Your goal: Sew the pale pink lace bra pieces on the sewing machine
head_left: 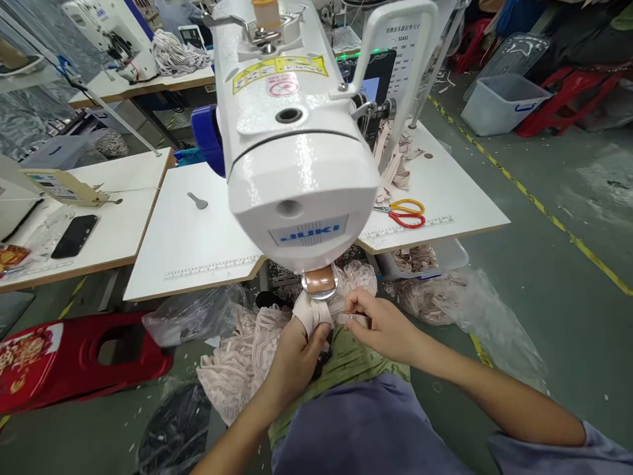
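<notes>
Here, two hands, one strap.

A pair of scissors with yellow and red handles is lying on the white counter, just beside a printed ruler strip running along its front edge. Behind the scissors, a heap of pale straps is resting on the same counter. On the neighbouring counter to the left, a black phone is lying flat, well apart from a small grey tool. A red plastic stool is lying on the floor below. Far right, a grey bin is sitting beyond a yellow floor line. Another sewing machine is standing at the back left.
</notes>
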`<move>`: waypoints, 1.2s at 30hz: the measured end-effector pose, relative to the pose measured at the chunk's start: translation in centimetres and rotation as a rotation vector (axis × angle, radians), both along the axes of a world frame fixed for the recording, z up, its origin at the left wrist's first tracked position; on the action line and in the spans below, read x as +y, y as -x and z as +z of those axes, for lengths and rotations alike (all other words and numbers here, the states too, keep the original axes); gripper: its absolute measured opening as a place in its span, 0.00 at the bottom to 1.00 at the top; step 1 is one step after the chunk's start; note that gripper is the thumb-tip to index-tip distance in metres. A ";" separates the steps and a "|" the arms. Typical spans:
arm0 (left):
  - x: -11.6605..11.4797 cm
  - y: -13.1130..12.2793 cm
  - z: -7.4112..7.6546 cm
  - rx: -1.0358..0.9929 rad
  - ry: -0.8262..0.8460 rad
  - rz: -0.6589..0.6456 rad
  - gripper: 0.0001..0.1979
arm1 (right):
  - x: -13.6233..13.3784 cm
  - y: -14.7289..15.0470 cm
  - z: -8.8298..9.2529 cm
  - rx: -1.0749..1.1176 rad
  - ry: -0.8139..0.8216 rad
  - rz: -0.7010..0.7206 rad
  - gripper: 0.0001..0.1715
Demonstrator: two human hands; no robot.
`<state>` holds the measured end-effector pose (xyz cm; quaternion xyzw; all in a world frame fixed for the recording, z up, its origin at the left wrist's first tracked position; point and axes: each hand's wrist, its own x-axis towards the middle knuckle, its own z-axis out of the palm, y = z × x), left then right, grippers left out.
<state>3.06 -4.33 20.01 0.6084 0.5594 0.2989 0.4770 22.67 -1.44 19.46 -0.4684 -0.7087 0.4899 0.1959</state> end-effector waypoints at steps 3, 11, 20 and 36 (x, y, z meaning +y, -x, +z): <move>0.0 -0.1 0.4 0.013 -0.030 -0.042 0.12 | -0.1 0.1 0.4 -0.026 -0.093 0.069 0.07; -0.2 -0.4 0.5 0.112 -0.046 -0.096 0.12 | 0.3 0.2 0.8 -0.044 -0.177 0.163 0.09; 0.3 -0.5 0.5 0.120 -0.025 -0.026 0.11 | 2.4 -0.1 0.6 0.002 0.049 0.130 0.06; 1.1 -1.7 0.7 -0.153 0.142 0.229 0.13 | 1.1 0.5 -0.1 0.201 0.285 -0.095 0.12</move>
